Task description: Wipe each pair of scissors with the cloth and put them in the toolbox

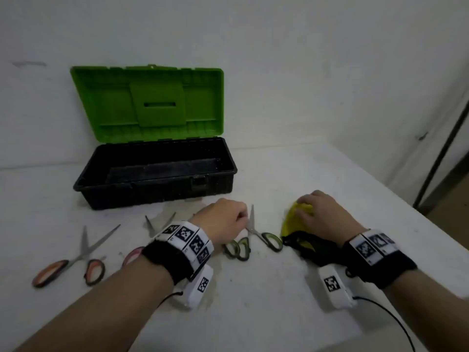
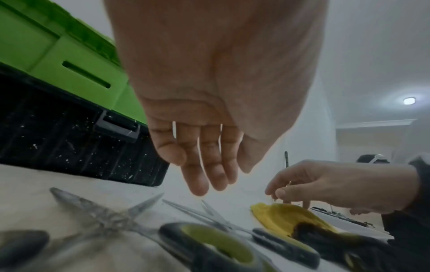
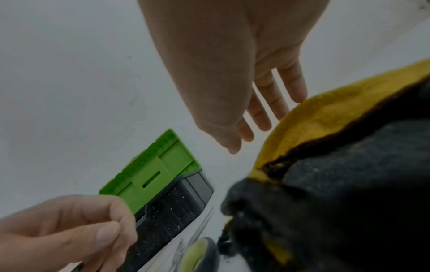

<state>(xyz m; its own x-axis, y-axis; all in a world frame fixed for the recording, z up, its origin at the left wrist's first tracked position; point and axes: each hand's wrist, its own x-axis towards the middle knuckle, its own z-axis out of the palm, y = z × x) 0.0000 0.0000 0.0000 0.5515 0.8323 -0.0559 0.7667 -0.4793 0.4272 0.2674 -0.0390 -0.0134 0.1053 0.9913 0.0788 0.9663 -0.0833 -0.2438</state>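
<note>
My left hand hovers relaxed over green scissors; right hand presses soft cloth at 3 o'clock. I'd grip the stiff handles.

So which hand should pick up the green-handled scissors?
The left hand: it hovers right over the green-handled scissors, fingers loose and empty. The right hand is busy at the yellow cloth.

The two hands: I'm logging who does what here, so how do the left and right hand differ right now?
The left hand hangs over the green-handled scissors, fingers loose, holding nothing; the right hand reaches over the yellow and black cloth. The left hand is nearer the toolbox; the right hand is farther out. Both are low over the table.
</note>
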